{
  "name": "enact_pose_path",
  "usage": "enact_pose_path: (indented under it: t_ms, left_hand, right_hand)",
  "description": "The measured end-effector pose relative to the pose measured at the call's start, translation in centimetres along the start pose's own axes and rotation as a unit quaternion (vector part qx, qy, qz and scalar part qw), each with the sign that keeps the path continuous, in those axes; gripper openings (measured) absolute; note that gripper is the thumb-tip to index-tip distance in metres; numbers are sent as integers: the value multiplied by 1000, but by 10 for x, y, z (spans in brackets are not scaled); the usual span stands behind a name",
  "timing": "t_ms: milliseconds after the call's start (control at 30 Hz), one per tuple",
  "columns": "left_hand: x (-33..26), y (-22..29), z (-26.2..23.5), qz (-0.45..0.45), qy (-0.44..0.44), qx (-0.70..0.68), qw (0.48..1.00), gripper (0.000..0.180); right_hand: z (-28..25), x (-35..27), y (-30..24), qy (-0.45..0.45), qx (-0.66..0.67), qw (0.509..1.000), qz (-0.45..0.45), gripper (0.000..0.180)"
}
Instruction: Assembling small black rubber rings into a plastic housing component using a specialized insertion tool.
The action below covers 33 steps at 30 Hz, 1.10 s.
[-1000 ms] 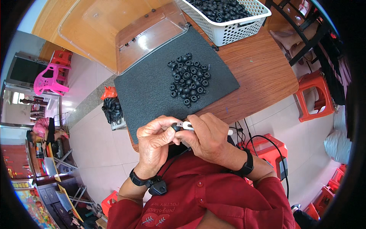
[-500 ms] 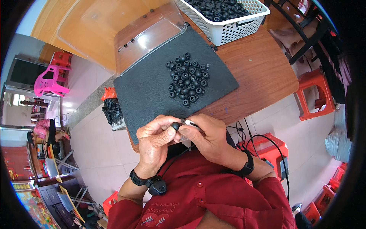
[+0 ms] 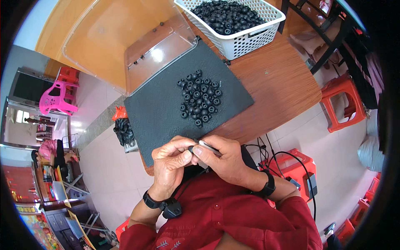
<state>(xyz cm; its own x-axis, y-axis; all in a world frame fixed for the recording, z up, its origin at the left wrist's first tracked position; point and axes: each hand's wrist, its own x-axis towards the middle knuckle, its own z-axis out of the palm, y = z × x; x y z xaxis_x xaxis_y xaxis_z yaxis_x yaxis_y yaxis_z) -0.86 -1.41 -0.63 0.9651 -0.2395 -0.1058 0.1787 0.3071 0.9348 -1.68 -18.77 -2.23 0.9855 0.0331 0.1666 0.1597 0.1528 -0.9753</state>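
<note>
My left hand is closed, its thumb and fingers pinching a small black rounded part that looks like rubber. Pressed up against it, my right hand grips a small, flat, pale tool with a dark strip. Fingers cover most of the tool, so its kind cannot be made out. Both hands are at the near edge of a dark grey mat. Farther in on that mat lies a loose pile of similar black round parts, several with a hole in the end.
A white perforated basket full of black parts stands at the back of the wooden table. Left of it is a clear plastic container with a few bits inside. Red stools and black cables surround the table's right side.
The whole view has shifted a little, so mat, basket and hands appear lower. Both hands keep their grip, and less of the black part shows between the fingers.
</note>
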Motion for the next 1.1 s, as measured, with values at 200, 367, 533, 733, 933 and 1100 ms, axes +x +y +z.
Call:
enact_pose_path:
  t_ms: [200, 367, 533, 733, 933, 1100]
  left_hand:
    - [18, 15, -3, -11, 28, 28, 999, 25]
    - [67, 33, -7, -108, 37, 64, 991, 24]
    - [149, 60, 6, -92, 7, 137, 986, 22]
    - [262, 127, 43, 43, -25, 159, 986, 33]
    - [250, 145, 40, 103, 23, 316, 943, 39]
    - [216, 86, -24, 4, -17, 448, 894, 19]
  right_hand:
    - [-10, -1, 16, 39, -35, 999, 12, 20]
    - [-12, 1, 18, 38, -18, 999, 12, 23]
    - [-14, 3, 21, 34, -29, 999, 0, 27]
    - [-13, 4, 19, 32, -23, 999, -17, 26]
    - [-16, 3, 24, 24, -30, 999, -6, 25]
    - [-16, 3, 21, 20, -38, 999, -4, 24]
